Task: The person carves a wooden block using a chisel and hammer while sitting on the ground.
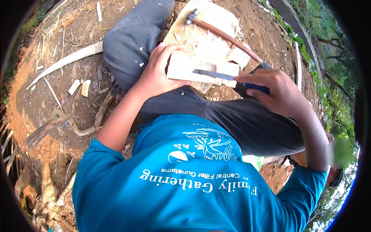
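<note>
My left hand (156, 69) is closed round the left end of a pale wooden block (179, 65), thumb along its near side and fingers over the far side. A recess shows in the block's upper face. In my right hand (276, 89) is a blue-handled tool with a flat metal blade (216, 74); it looks like a chisel or a file, and I cannot tell which. The blade points left and lies across the block at the recess. Whether its edge touches the wood is hard to make out.
Beyond the block, a ball-peen hammer (224, 35) with a wooden handle lies on a larger wooden slab (214, 19) strewn with shavings. My dark-trousered legs (129, 50) flank the work. Left on the soil are a curved wood strip (71, 57), offcuts (85, 88) and roots (92, 123).
</note>
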Tool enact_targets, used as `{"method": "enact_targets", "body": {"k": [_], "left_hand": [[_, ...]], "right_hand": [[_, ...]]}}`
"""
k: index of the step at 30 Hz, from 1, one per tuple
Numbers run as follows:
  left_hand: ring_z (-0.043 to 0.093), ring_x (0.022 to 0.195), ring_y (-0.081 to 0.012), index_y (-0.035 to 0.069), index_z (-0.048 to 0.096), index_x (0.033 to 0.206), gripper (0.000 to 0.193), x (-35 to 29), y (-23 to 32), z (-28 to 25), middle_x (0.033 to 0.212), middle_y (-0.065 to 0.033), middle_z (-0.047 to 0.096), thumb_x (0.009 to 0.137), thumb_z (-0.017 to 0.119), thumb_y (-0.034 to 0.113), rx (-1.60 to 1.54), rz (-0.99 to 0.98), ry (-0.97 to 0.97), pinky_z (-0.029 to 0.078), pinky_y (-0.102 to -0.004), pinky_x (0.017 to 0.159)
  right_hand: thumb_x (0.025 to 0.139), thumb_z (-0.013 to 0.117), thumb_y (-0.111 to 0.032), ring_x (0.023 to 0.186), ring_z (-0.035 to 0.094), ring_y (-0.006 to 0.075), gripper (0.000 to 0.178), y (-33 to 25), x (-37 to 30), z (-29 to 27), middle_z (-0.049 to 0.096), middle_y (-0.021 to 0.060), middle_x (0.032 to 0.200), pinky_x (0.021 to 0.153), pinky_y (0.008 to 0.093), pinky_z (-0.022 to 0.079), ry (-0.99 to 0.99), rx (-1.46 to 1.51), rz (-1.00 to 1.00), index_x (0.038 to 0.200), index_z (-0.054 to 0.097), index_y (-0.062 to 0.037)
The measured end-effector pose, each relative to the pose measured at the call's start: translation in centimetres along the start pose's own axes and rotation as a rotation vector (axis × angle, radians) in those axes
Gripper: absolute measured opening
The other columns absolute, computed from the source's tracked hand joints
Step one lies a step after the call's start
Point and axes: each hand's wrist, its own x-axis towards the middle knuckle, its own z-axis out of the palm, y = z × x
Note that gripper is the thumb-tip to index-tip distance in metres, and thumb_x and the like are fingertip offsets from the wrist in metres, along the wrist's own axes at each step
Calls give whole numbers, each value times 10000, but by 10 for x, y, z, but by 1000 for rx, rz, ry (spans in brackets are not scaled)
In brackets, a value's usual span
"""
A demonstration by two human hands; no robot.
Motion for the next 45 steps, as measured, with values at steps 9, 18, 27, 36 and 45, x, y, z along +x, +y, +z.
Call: {"method": "enact_targets", "body": {"k": [9,18,27,36,45], "left_hand": [[438,1405,-373,124,584,1340,834,4,-1,-12,1331,-107,591,644,986,348,7,-81,-168,325,-496,1209],[435,1353,-367,87,537,1321,859,0,-6,3,1319,-96,553,656,966,419,102,13,-88,310,-508,1186],[494,1262,-355,79,537,1271,849,2,0,13,1237,-112,581,652,936,501,253,87,-54,314,-551,1152],[560,1194,-325,81,553,1200,672,2,1,3,1223,-115,594,683,954,235,-11,123,-9,401,-471,1099],[509,1312,-336,96,452,1357,782,-6,2,2,1266,-85,605,726,899,216,-110,45,-63,249,-538,1201]], "right_hand": [[861,718,-68,873,697,350,382,-30,-11,-32,732,139,968,782,466,542,-123,-199,242,1226,745,-179],[869,721,-55,962,709,344,401,24,-6,-4,753,133,1025,888,451,553,-63,65,50,1251,734,-176],[896,685,-13,1007,723,346,361,9,11,12,741,186,1146,883,421,560,-134,141,41,1256,707,-33],[836,721,-14,991,730,339,454,-1,-33,-13,759,154,1096,909,425,564,-25,223,212,1279,713,-110],[860,716,-64,995,725,353,457,4,-28,-13,757,153,1113,910,428,555,-92,139,137,1302,720,-178]]}}
